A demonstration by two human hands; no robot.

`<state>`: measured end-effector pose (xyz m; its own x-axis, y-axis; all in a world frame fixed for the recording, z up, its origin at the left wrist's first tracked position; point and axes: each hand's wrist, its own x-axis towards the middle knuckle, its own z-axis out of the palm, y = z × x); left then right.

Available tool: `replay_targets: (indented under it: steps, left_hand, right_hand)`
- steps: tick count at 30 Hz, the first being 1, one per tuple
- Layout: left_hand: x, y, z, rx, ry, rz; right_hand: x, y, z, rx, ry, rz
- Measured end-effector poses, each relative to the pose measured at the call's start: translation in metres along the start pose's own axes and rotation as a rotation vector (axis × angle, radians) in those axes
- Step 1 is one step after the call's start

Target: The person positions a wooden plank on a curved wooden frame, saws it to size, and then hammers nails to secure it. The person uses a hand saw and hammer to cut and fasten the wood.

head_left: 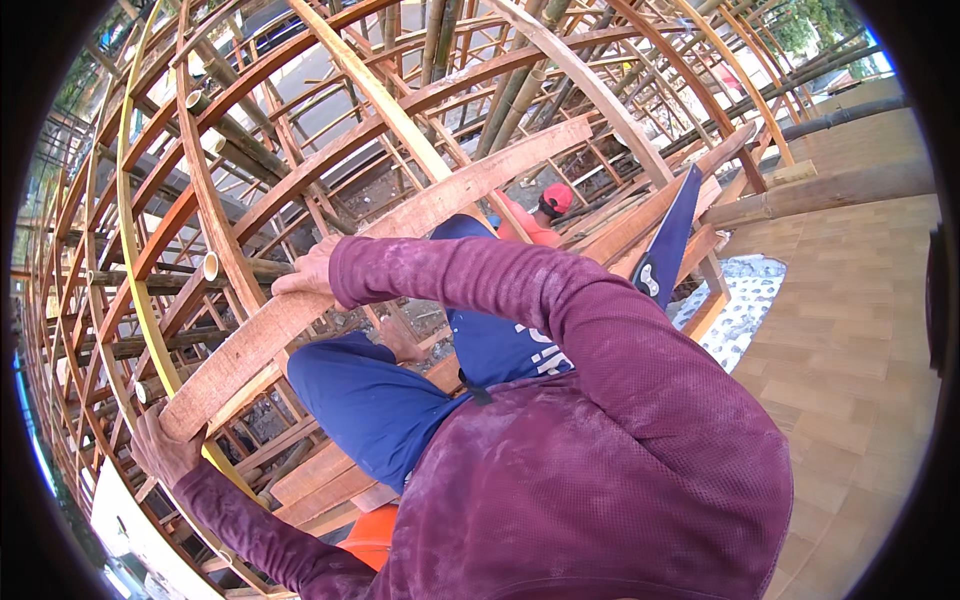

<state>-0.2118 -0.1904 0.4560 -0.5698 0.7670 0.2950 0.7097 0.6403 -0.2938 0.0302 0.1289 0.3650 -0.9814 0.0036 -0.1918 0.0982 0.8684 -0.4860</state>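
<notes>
A long, flat wooden plank [255, 345] runs slantwise from the lower left toward the upper middle. Its near left end is gripped by my left hand [165, 450], fingers bent round the edge. My right hand [308, 272] reaches across and clasps the plank farther along, its fingers closed over the top edge. A flat, tapering blue thing [672, 235], perhaps a handsaw blade, lies to the right beyond my right sleeve; its lower end is hidden by my arm. My bent knee in blue trousers [365, 385] is below the plank.
A lattice of wooden strips [345, 150] and bamboo poles [240, 150] fills the left and far side, with gaps down to lower ground. Below, a person in a red cap [556, 198] is partly hidden. Brown tiled flooring [850, 340] lies right; an orange object [372, 535] is beside me.
</notes>
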Motion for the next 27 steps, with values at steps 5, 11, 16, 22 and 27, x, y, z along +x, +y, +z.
replay_targets:
  steps: [5,11,16,22,27]
  left_hand:
    - [-0.014,-0.079,0.014,-0.005,-0.13,-0.067]
    - [-0.013,0.04,0.05,-0.144,-0.087,-0.036]
    - [0.021,0.163,0.09,-0.289,-0.079,0.05]
    - [0.034,0.248,0.112,-0.47,-0.171,0.087]
    - [0.015,0.265,0.148,-0.366,-0.31,0.017]
  right_hand:
    - [0.027,-0.055,-0.018,0.041,-0.06,0.0]
    - [-0.021,0.026,-0.017,-0.111,-0.041,0.031]
    - [-0.082,0.123,-0.022,-0.126,-0.12,0.269]
    - [-0.135,0.206,0.021,-0.194,-0.057,0.445]
    - [-0.122,0.211,0.045,-0.163,-0.08,0.478]
